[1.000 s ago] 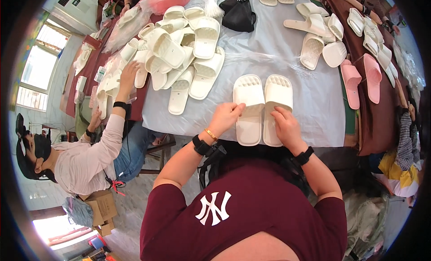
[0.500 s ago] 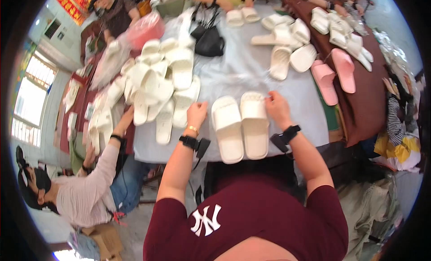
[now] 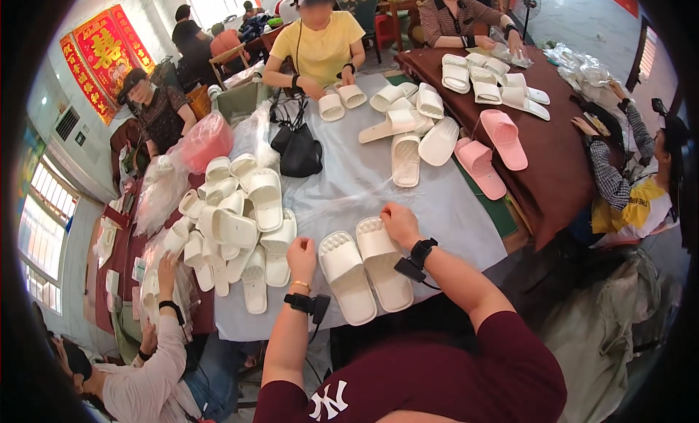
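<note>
Left hand, a loose fist, at white slippers' nine o'clock; right hand at one, grip unclear.

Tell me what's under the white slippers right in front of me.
A pale sheet shows around the pair of white slippers, which lies on it. The patch directly beneath their soles is covered, and the sheet hides the tabletop there.

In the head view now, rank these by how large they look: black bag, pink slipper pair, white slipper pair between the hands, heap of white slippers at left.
1. Heap of white slippers
2. White slipper pair, clearly nearer the camera
3. Pink slipper pair
4. Black bag
</note>
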Demonstrator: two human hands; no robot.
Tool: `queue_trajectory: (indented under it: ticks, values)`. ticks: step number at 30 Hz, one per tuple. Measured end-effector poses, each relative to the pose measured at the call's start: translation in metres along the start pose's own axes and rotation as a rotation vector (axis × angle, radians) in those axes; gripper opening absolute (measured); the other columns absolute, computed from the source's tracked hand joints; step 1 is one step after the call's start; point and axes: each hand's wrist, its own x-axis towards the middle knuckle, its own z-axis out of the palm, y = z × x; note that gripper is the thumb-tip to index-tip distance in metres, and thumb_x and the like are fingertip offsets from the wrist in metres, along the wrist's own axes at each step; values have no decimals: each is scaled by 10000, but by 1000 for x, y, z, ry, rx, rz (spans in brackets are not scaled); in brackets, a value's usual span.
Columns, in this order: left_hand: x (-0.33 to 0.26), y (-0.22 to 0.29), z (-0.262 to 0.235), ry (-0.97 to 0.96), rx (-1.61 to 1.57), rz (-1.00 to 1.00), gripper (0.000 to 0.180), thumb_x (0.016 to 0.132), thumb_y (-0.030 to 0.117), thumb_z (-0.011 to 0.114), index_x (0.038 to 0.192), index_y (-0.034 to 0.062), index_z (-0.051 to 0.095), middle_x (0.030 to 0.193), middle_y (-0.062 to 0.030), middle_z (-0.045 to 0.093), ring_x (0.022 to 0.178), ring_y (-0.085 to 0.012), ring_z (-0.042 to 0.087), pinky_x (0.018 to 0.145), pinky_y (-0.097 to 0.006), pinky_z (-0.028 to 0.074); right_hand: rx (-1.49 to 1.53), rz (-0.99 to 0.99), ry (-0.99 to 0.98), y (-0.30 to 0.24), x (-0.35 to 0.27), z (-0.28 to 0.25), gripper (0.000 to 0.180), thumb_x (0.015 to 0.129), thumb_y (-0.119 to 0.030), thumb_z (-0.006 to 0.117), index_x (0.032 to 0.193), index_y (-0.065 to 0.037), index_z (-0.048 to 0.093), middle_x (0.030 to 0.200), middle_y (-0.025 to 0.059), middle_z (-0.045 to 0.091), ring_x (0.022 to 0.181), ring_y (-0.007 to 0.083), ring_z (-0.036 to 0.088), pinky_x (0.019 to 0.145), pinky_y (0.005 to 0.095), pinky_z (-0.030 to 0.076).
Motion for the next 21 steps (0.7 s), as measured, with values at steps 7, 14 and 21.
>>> queue_trajectory:
  ticks: [7, 14, 21]
  values:
    - [5, 64, 27, -214, -545, 20, 169, 860, 136, 607, 940, -12, 630, 774, -71, 654, 700, -120, 601, 652, -263, 482, 518, 20, -112, -34, 9, 8, 117, 835, -86, 613, 882, 21, 620, 732, 110, 666, 667, 158, 657, 598, 291, 498]
    - [-15, 66, 40, -177, -354, 144, 178, 839, 163, 637, 905, 1, 671, 775, -116, 647, 664, -174, 604, 637, -297, 486, 729, 40, -180, -28, 0, 28, 90, 847, -35, 597, 907, 27, 622, 806, 87, 681, 723, 136, 665, 642, 259, 521]
    - [-22, 66, 40, -189, -370, 144, 166, 831, 159, 633, 880, 6, 673, 773, -124, 634, 671, -198, 597, 643, -306, 483, 671, 22, -197, -27, -5, 28, 107, 832, -38, 630, 911, 35, 634, 782, 86, 682, 709, 134, 662, 632, 256, 520]
